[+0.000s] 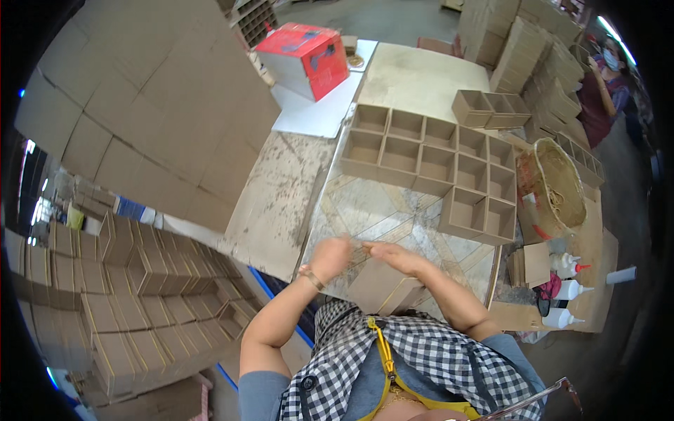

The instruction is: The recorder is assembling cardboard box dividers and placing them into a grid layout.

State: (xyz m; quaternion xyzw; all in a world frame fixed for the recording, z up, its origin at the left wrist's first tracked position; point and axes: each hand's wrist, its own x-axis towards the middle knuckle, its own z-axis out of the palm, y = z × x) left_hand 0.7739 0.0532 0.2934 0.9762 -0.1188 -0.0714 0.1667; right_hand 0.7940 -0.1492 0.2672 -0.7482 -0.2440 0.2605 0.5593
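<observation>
A brown cardboard box (382, 286) stands close against my body at the table's near edge, with a thin yellow band across it. My left hand (331, 259) is closed in a fist just left of the box's far end. What it holds, if anything, is hidden. My right hand (394, 257) reaches over the box's far edge, its fingers pressed together and pointing toward the left hand. Whatever lies between those fingers is too small to make out. Beyond the hands, open-topped cardboard boxes (437, 163) stand joined in rows on the table.
To the right are a basket (531, 189) holding yellow bands, cardboard pieces (536, 264) and white squeeze bottles (562, 318). A red and white carton (309, 59) sits at the far left. Banded boxes (140, 309) are stacked left. A masked person (604, 98) stands far right.
</observation>
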